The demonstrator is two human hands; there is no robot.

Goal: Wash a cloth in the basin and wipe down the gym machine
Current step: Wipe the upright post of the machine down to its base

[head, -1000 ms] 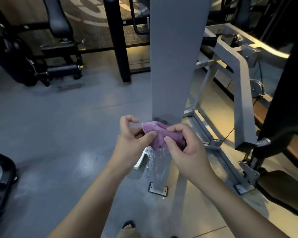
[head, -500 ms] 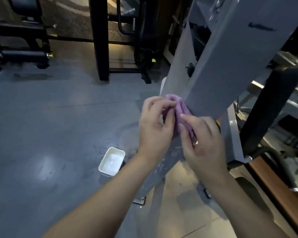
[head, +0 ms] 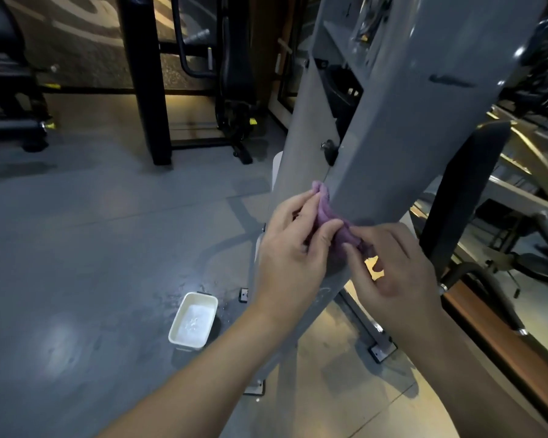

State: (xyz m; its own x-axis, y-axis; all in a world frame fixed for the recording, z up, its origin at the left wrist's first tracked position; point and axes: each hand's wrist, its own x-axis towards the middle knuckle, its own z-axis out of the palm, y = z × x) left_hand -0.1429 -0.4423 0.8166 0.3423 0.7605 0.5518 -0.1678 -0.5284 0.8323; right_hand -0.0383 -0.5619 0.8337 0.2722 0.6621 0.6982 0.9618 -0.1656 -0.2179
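Nearest the camera, two bare forearms are extended from the bottom edge toward the middle of the view. A bunched purple cloth (head: 325, 216) is held between the left hand (head: 293, 254) and the right hand (head: 393, 273). It is pinched by the curled fingers (head: 328, 230) and thumb of the left hand on one side, and its lower end is gripped by the curled fingertips of the right hand on the other. The cloth is pressed against the lower edge of the slanted grey column of the gym machine (head: 402, 137), whose panel rises toward the top right corner.

Below the hands, on the grey floor (head: 92, 248), a white rectangular basin (head: 193, 320) is seen with water in it, and wet splashes are spread on the floor around it. The basin is placed just left of the machine's bolted base plates (head: 382, 350).

Farther back, a black upright post (head: 146, 83) and other dark exercise equipment (head: 234, 74) are set along the far wall, dimly lit.
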